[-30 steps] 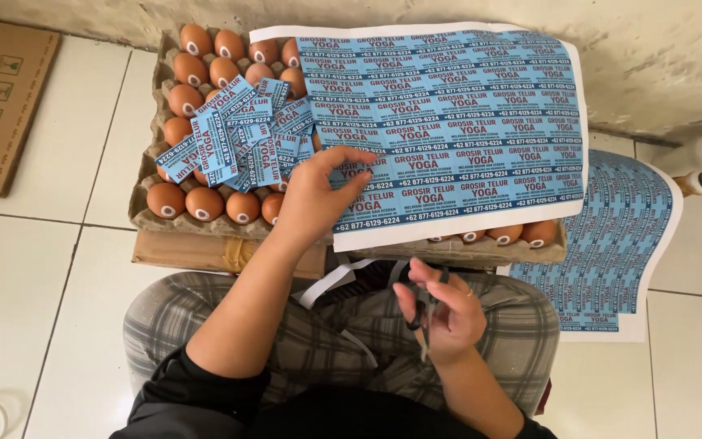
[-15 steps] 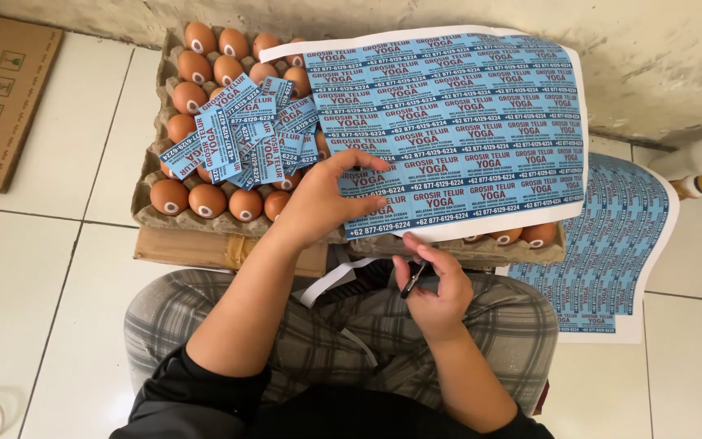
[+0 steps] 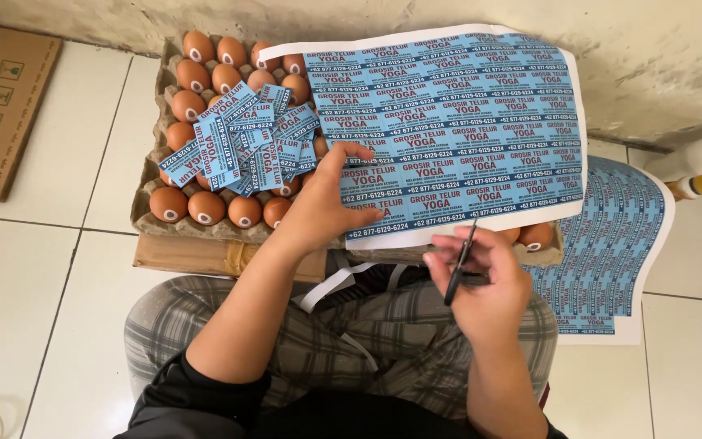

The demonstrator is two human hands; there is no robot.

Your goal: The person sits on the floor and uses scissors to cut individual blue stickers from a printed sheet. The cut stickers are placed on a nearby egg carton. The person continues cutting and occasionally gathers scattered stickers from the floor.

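Nearest to me, I am seeing the right hand [image 3: 487,286] closing around a pair of dark scissors [image 3: 458,267], fingers through the handles and the blades pointing up toward the lower edge of the printed label sheet [image 3: 448,134]; whether the blades are parted I cannot tell from this angle. A few thin white paper trimmings [image 3: 336,286] are hanging over the checked trousers [image 3: 383,341] below the hands. Just beyond, the left hand [image 3: 328,205] is pressing flat, fingers spread wide, on the sheet's lower left corner, gripping nothing and only pinning the paper down. I am judging the cutting as well begun but far from finished: a loose heap of cut blue labels [image 3: 245,146] is lying on top of the brown eggs [image 3: 205,207] in the grey egg tray [image 3: 146,213], while most of this sheet is showing uncut rows (blue rectangles with red and white print, white margin all around). The sheet is resting across the right part of the tray, its near edge overhanging toward the scissors. Farther right, a second printed sheet [image 3: 611,244] is lying on the white tiled floor [image 3: 26,276], apparently untouched, beside a small yellow-capped bottle [image 3: 696,186].
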